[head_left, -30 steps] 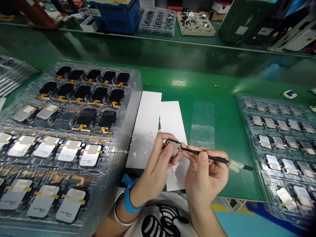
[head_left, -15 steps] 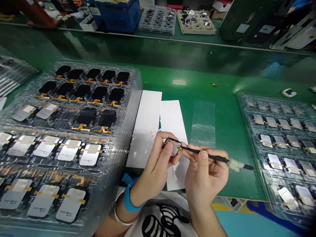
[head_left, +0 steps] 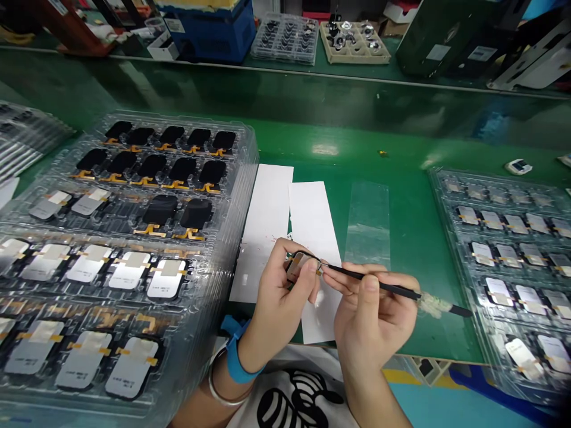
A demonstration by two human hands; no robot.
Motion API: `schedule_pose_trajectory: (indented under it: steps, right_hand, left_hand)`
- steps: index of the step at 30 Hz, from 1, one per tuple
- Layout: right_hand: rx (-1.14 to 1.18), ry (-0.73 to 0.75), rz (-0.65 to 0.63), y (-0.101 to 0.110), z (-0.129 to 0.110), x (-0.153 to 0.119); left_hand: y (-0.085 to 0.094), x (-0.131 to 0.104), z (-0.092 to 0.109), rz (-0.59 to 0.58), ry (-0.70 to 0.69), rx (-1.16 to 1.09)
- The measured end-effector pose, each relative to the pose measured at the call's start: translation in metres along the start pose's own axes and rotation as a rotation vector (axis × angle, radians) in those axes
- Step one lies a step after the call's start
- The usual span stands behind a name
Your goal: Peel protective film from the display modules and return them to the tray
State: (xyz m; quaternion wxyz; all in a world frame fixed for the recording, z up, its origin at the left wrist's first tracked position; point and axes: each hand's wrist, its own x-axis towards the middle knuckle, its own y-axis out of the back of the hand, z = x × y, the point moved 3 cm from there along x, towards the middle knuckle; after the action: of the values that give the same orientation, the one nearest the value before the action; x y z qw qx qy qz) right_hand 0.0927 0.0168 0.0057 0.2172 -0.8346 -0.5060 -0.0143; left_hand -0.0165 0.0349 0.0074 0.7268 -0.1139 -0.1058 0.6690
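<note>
A small rounded display part (head_left: 298, 267) with a dark edge and a pale back is pinched between the thumb and fingers of my left hand (head_left: 285, 297). My right hand (head_left: 373, 315) grips a black tool (head_left: 395, 289), like tweezers, wrapped in pale material near its far end. The tool's tip is at the right edge of the part, close to my left thumb; whether it touches cannot be made out. Below the hands lie two white sheets (head_left: 267, 208), the left one with small reddish scraps. A clear film strip (head_left: 368, 220) lies to their right.
Stacked clear trays (head_left: 232, 238) on the left hold black and silver display parts. Another clear tray (head_left: 450, 238) with silver parts stands on the right. A shelf at the back carries a blue box (head_left: 214, 30), a clear tray (head_left: 285, 38) and a beige compartment tray (head_left: 355, 43).
The display part has tilted and shifted slightly left in my left hand, and that thumb has moved right. My right hand and the black tool have moved slightly right. The view has shifted a little.
</note>
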Motion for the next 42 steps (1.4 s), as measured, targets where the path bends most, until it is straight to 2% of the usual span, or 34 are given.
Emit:
schedule_pose_trajectory:
  steps: [6, 14, 20, 22, 24, 26, 28, 32, 35, 38, 42]
  right_hand:
    - [0.021, -0.008, -0.015, 0.000, 0.001, -0.001]
    - [-0.020, 0.075, -0.028, -0.003, -0.004, -0.004]
    - [-0.007, 0.079, -0.044, -0.006, -0.004, -0.007]
    - [-0.004, 0.082, -0.038, -0.002, -0.007, -0.005]
    - [-0.040, 0.132, 0.015, 0.012, -0.016, 0.004]
    - [-0.130, 0.189, 0.089, 0.036, -0.026, 0.018]
    - [-0.235, 0.165, 0.107, 0.064, -0.033, 0.035]
    - [-0.403, -0.055, -0.059, 0.107, -0.031, 0.050]
    - [-0.433, -0.138, -0.144, 0.119, -0.024, 0.040]
    - [-0.443, -0.145, -0.155, 0.121, -0.019, 0.027]
    - [-0.447, -0.136, -0.174, 0.123, -0.017, 0.019]
  left_hand:
    - [0.001, 0.001, 0.000, 0.022, 0.011, 0.028]
    - [0.002, 0.004, 0.000, 0.071, 0.021, 0.023]
    - [0.002, 0.003, -0.001, 0.060, 0.004, 0.077]
    - [0.004, 0.002, 0.000, 0.081, -0.009, 0.088]
    - [0.005, -0.001, 0.000, 0.090, -0.030, 0.099]
    - [0.004, -0.003, 0.001, 0.040, -0.031, 0.139]
    - [0.001, -0.006, 0.001, -0.080, -0.006, 0.250]
    - [-0.016, -0.011, 0.000, -0.385, 0.029, 0.617]
    - [-0.030, -0.014, -0.005, -0.545, 0.018, 0.755]
    - [-0.041, -0.014, -0.013, -0.608, -0.036, 0.817]
    - [-0.046, -0.013, -0.021, -0.659, -0.088, 0.910]
